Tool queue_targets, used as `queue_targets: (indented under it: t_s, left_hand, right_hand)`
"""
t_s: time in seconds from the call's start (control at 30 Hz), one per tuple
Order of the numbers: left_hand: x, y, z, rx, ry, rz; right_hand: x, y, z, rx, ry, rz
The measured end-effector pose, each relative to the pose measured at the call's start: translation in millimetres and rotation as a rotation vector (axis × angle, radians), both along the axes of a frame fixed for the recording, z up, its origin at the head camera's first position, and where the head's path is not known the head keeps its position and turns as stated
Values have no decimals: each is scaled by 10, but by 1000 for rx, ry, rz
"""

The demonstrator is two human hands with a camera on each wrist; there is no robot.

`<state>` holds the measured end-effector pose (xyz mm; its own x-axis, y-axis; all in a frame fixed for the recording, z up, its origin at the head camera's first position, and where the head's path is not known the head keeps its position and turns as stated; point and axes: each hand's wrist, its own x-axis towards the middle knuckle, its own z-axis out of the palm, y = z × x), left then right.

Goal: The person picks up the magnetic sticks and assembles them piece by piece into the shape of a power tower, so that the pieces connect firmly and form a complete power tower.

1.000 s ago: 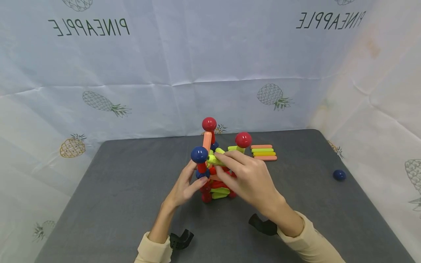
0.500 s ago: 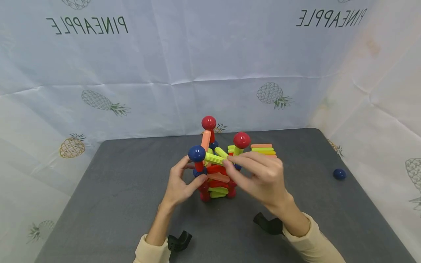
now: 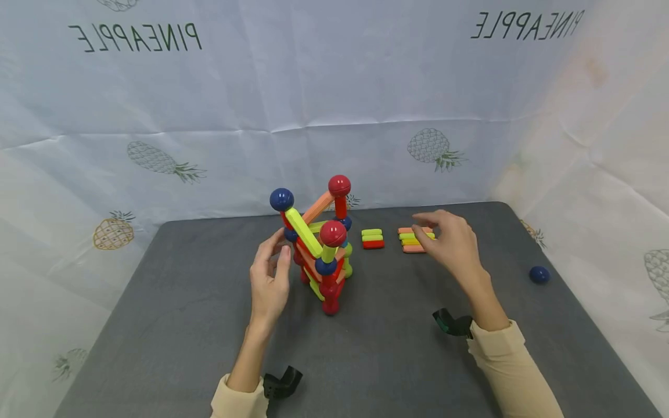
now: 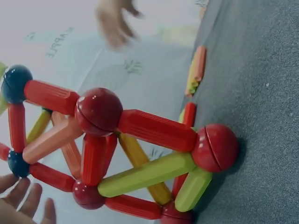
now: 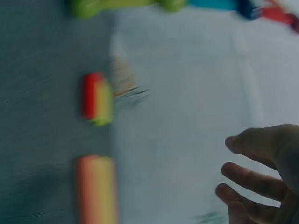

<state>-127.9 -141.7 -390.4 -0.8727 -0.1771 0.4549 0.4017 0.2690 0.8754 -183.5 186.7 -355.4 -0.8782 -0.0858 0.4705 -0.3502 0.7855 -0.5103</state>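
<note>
A tower of magnetic sticks and balls (image 3: 330, 284) stands upright on the table. Along its near side a yellow-green stick (image 3: 304, 232) slants from the top blue ball (image 3: 281, 199) down toward a lower blue ball (image 3: 326, 267), below a red ball (image 3: 333, 233). My left hand (image 3: 269, 284) is at the tower's left side, fingers loosely bent; in the left wrist view its fingertips (image 4: 21, 189) are at a blue ball (image 4: 18, 163). Holding nothing, my right hand (image 3: 452, 244) is over a row of orange and yellow sticks (image 3: 414, 249), thumb and fingers apart.
A shorter row of yellow-green and red sticks (image 3: 373, 238) lies just right of the tower. One loose blue ball (image 3: 539, 274) rests near the right edge of the dark table (image 3: 172, 313). Behind the table hangs a white pineapple-print cloth (image 3: 313, 69).
My right hand has let go of the yellow-green stick and moved right to the stick row. The tower has turned, bringing one red-topped post to the front. My left hand has shifted slightly left.
</note>
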Motion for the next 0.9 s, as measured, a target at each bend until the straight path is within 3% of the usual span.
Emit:
queue_targets:
  t_s: [0.07,0.17,0.23,0.33,0.47,0.6,0.77,0.9]
  left_hand:
    - [23,20,9,-71,-27,-59]
    - [39,74,18,-155,-64,-113]
    - [43,132,29,-162,-105,-100]
    - [45,221,50,-122,-151,-51]
    - [35,276,71,-92,-124,1]
    - [-4,241,67,-141,-42,-17]
    - [-54,173,24,-178,15,-151]
    - [-87,136,-1,-119,39,-289]
  right_hand:
    - [-131,93,-217,118,-188,-20]
    - [-278,180,-475,229,-382,6]
    - [-353,211,-584,291,-462,39]
    - [-424,224,-670,346,-517,81]
    - [-451,210,-698,369,-505,90]
    - [-440,213,-706,372,-472,89]
    - [-347,209,-606,272,-404,80]
    - [-199,102,-242,128,-185,111]
